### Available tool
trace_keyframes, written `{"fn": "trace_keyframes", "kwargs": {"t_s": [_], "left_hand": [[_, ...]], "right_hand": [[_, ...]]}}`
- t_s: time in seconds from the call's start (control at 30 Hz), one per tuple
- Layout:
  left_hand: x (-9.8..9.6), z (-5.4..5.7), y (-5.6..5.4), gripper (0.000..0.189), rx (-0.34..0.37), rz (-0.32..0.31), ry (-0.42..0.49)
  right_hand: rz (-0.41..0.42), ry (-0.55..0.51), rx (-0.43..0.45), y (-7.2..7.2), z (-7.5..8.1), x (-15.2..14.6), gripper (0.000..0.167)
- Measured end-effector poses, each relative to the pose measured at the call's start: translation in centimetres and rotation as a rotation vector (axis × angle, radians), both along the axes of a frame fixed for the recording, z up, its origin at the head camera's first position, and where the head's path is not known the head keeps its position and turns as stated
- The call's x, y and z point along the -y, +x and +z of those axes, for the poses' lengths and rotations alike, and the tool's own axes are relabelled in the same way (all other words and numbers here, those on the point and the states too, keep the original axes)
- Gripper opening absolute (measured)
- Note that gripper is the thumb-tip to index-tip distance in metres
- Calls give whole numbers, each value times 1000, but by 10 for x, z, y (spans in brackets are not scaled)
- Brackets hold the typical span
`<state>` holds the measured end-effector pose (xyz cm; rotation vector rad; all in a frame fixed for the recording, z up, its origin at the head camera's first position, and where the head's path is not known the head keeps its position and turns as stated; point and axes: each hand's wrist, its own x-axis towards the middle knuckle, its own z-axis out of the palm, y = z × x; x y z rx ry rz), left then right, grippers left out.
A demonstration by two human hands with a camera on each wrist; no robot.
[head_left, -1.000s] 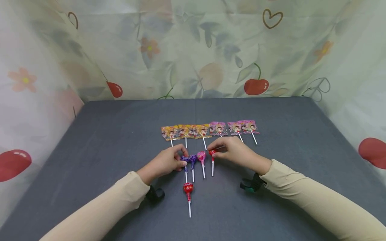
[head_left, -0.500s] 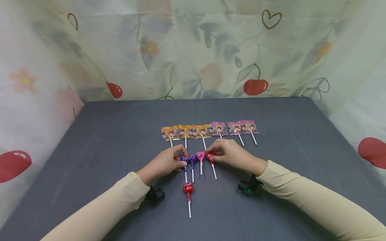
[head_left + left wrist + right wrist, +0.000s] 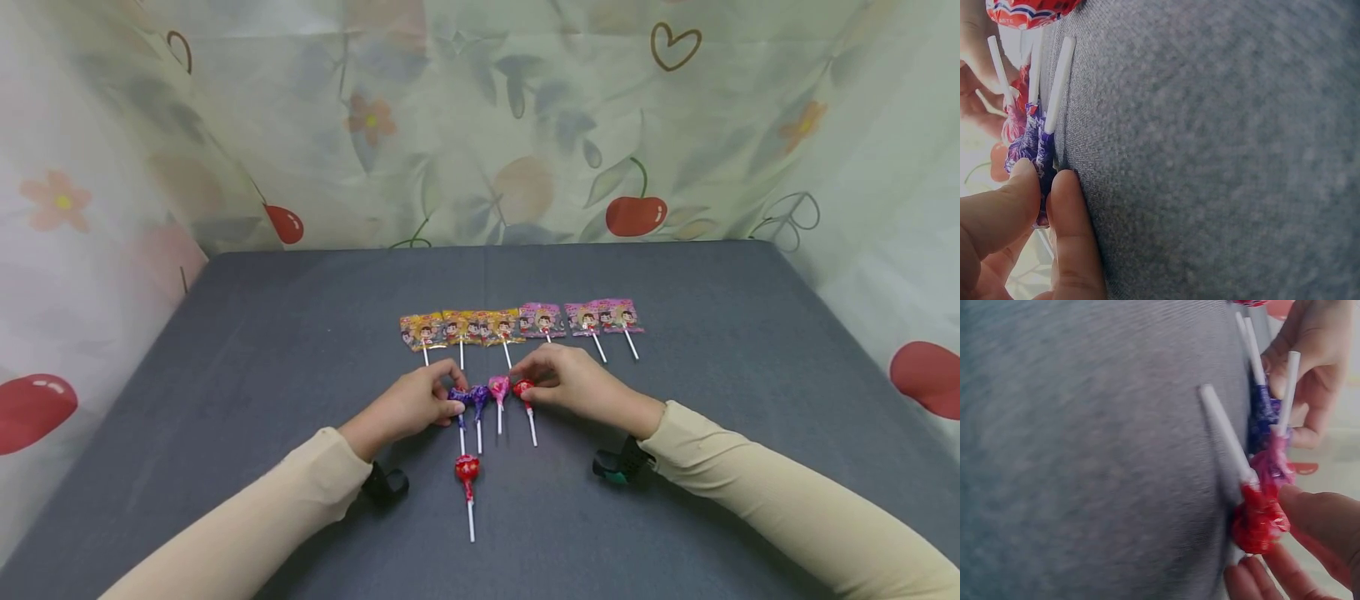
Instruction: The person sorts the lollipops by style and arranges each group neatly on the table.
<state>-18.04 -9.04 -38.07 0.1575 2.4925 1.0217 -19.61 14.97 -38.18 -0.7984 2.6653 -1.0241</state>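
Observation:
In the head view my left hand [image 3: 411,406] pinches the leftmost purple-wrapped lollipop [image 3: 1046,156] by its head, thumb and fingers on either side. A second purple lollipop [image 3: 478,400] lies right beside it. To the right of that comes a pink lollipop [image 3: 498,388], its white stick pointing toward me. My right hand [image 3: 573,382] holds the head of a red lollipop [image 3: 1259,522] between thumb and fingers, close by the pink one. Another red lollipop [image 3: 467,469] lies nearer to me, just below the stick of the left purple one.
Behind the hands runs a row of flat-wrapped lollipops, several in all: yellow packets [image 3: 462,327] on the left, pink packets [image 3: 583,318] on the right. They lie on a dark grey tabletop [image 3: 315,317], with a patterned curtain [image 3: 465,125] around it.
My right hand has shifted slightly left with the red lollipop, whose stick now slants. The pink lollipop has moved a little left and stands straighter. My left hand has stayed in place.

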Motion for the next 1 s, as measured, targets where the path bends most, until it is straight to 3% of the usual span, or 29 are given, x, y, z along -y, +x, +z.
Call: {"fn": "trace_keyframes", "kwargs": {"t_s": [0.2, 0.37, 0.5, 0.6, 1.0], "left_hand": [[-1, -1, -1, 17, -8, -7, 7], [1, -1, -1, 17, -25, -19, 19], [2, -2, 0, 17, -38, -28, 9], [2, -2, 0, 17, -38, -24, -5], [2, -1, 0, 16, -32, -17, -5]], "right_hand": [[33, -81, -125, 17, 14, 11, 31], [220, -116, -255, 45, 20, 32, 30], [320, -32, -203, 61, 15, 48, 31], [332, 28, -131, 67, 10, 56, 27], [362, 132, -88, 71, 4, 66, 17]]}}
